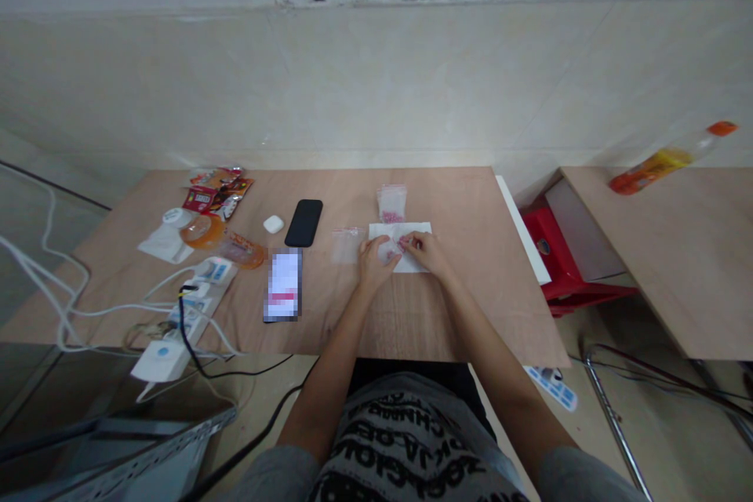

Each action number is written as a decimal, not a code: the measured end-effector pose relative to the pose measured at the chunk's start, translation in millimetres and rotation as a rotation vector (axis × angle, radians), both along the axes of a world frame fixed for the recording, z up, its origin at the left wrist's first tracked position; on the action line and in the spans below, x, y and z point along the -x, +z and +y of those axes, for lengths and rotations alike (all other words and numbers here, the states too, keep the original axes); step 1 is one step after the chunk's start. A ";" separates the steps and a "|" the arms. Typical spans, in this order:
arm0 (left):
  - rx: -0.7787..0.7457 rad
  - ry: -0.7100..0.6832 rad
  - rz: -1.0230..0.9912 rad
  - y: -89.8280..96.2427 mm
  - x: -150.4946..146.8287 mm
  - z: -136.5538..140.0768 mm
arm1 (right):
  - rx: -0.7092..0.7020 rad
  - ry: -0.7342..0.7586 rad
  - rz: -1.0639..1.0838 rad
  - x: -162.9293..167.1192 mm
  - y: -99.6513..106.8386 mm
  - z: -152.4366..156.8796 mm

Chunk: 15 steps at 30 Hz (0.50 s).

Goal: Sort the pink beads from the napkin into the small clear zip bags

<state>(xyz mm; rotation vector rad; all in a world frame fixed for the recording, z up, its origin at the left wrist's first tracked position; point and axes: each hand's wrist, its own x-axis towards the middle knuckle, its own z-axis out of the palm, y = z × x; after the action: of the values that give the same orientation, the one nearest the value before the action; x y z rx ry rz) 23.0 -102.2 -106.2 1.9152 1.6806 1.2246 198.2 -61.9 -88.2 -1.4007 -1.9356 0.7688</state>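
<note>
My left hand (375, 257) and my right hand (426, 251) meet over a white sheet of paper (416, 266) on the table. Between them is a small clear plastic bag (389, 249) with a little pink in it, partly covered by the fingers. The left fingers and thumb curl around the bag's left side. On its right, my right hand is closed in a pinch at a tiny pink bit, too small to make out. Just beyond the paper lies a clear zip bag (392, 204) with many pink pieces at its bottom. Another clear bag (346, 245), flat, lies left of the paper.
Left of my hands lie a black phone (304, 223), a lit phone (283, 285) and a white case (274, 224). Farther left are an orange bottle (235, 247), snack wrappers (217, 192) and a power strip (194, 314) with cables. A red stool (565, 267) stands right of the table.
</note>
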 end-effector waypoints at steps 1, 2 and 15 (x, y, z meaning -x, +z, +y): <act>-0.001 0.000 0.000 0.3 -0.1 0.0 | 0.001 0.026 0.020 0.5 -1.1 1.1; -0.003 0.002 -0.001 0.6 -0.2 -0.1 | 0.006 0.061 0.041 0.9 -2.1 2.1; 0.002 0.011 -0.002 -1.2 0.4 1.1 | -0.036 -0.214 -0.184 -6.0 -11.5 -2.9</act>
<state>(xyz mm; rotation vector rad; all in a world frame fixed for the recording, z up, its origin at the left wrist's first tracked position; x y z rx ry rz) 22.6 -101.1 -107.4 1.9059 1.6934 1.2283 204.3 -64.8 -99.7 -1.6728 -1.8836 0.5180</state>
